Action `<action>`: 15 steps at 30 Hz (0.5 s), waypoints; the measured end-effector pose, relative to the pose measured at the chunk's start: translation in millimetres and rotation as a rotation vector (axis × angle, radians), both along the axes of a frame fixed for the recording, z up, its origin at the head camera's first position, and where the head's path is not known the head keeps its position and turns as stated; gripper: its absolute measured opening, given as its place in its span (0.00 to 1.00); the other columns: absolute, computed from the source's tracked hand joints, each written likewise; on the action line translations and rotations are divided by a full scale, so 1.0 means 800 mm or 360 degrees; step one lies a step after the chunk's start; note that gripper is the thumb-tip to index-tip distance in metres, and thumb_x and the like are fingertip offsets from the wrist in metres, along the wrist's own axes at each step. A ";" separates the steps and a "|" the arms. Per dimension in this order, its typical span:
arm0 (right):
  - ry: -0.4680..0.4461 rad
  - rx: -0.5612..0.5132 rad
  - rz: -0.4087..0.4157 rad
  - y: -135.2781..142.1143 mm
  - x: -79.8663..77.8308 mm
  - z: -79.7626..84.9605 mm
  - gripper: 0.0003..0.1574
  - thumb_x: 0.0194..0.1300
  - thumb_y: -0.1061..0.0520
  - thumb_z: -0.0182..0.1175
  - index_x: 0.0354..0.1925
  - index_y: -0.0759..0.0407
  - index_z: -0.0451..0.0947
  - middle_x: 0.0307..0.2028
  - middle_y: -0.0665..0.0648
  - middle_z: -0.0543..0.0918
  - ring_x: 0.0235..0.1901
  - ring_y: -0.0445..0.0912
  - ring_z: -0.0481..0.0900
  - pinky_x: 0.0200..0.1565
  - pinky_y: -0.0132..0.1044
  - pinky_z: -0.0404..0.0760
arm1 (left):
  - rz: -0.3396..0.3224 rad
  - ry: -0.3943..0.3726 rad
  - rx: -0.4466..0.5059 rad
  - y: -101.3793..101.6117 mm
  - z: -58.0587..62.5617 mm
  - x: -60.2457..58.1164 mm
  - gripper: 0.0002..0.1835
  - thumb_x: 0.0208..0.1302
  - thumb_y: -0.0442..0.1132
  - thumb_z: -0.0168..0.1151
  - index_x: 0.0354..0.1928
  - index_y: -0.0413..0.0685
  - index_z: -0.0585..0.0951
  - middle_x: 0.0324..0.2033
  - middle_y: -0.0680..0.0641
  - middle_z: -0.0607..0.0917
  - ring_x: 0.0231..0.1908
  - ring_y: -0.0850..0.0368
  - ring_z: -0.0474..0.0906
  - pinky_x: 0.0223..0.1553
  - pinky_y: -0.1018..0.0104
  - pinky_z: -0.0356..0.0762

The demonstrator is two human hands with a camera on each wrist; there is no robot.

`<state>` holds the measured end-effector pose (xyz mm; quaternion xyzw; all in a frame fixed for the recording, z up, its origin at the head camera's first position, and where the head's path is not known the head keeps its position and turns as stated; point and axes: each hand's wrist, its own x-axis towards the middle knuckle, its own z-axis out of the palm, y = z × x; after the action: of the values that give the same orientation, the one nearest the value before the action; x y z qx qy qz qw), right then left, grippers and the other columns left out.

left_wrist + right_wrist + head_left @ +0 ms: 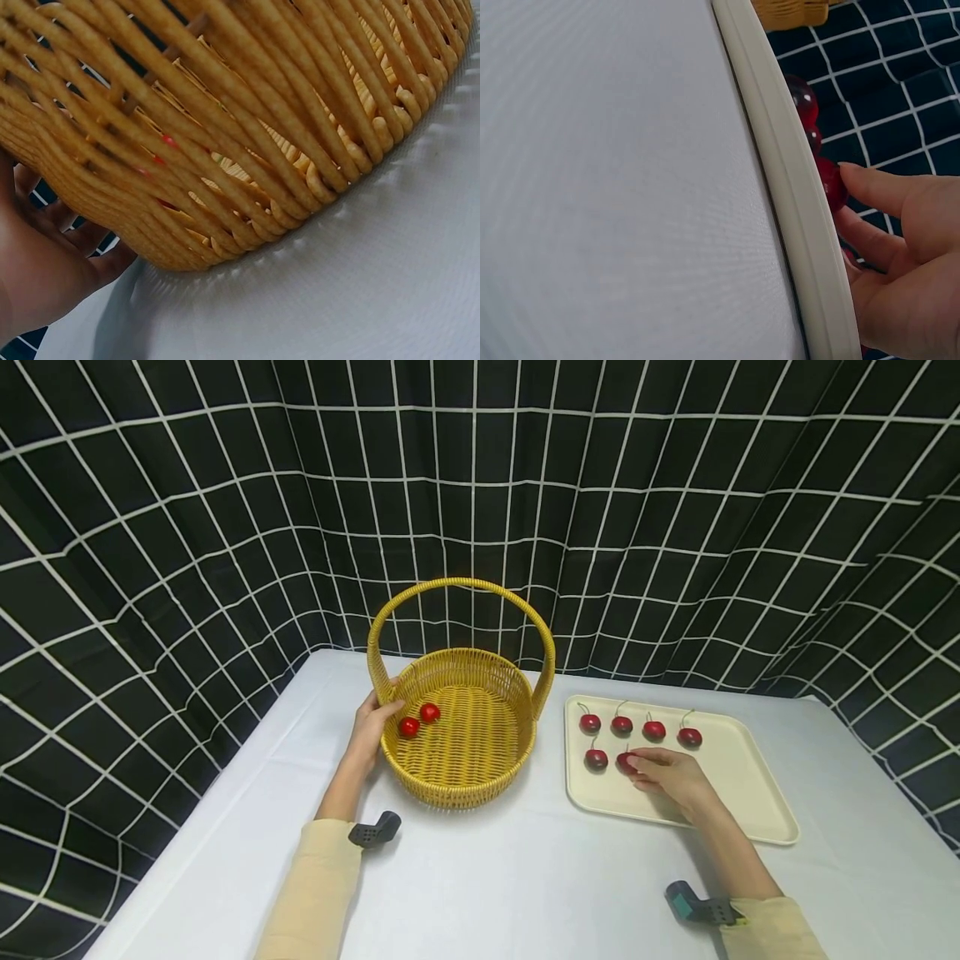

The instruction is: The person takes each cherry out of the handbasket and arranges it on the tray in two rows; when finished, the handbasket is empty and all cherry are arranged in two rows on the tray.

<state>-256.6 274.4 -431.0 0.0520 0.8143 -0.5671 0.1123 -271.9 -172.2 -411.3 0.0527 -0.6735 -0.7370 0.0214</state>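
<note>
A yellow wicker basket (458, 795) with a tall arched handle stands on the table. Two red cherries (419, 720) lie at the left inside it. My left hand (367, 731) grips the basket's left rim beside the handle's foot, thumb over the edge; in the left wrist view that hand (45, 262) is against the outer weave. Over the cream tray (720, 777) on the right, my right hand (675, 777) pinches a dark red cherry (626, 763) between thumb and fingers. The right wrist view shows the pinched cherry (831, 184) just past the tray's rim.
Several stemmed cherries (653, 730) lie in the tray, most in a back row, with one cherry (596, 760) just left of my right hand. White cloth (495, 877) covers the table. A black curtain with white grid lines (480, 510) hangs behind and at both sides.
</note>
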 end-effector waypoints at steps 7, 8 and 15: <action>0.0043 0.0071 -0.0031 0.000 0.001 -0.001 0.33 0.69 0.53 0.57 0.61 0.77 0.63 0.48 0.66 0.78 0.34 0.38 0.81 0.39 0.31 0.81 | -0.0006 -0.0004 -0.0009 0.004 0.011 0.008 0.28 0.69 0.33 0.50 0.71 0.42 0.60 0.69 0.40 0.60 0.68 0.47 0.55 0.67 0.56 0.51; 0.0049 0.0081 -0.0039 0.000 0.001 -0.001 0.33 0.69 0.53 0.57 0.61 0.77 0.64 0.48 0.66 0.78 0.34 0.37 0.81 0.39 0.30 0.81 | -0.0005 -0.0003 -0.0010 0.004 0.011 0.008 0.28 0.69 0.32 0.50 0.71 0.42 0.60 0.69 0.40 0.60 0.68 0.47 0.54 0.67 0.56 0.50; 0.0082 0.0080 -0.0060 0.001 0.002 -0.003 0.29 0.70 0.60 0.55 0.60 0.79 0.63 0.51 0.72 0.75 0.34 0.37 0.81 0.39 0.30 0.81 | -0.0010 -0.0009 -0.0014 0.002 0.010 0.006 0.28 0.69 0.33 0.50 0.70 0.43 0.60 0.69 0.41 0.60 0.68 0.48 0.55 0.67 0.56 0.52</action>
<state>-255.2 274.8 -433.2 0.0554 0.8299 -0.5495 0.0793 -267.1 -170.3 -403.5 0.0527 -0.6768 -0.7340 0.0174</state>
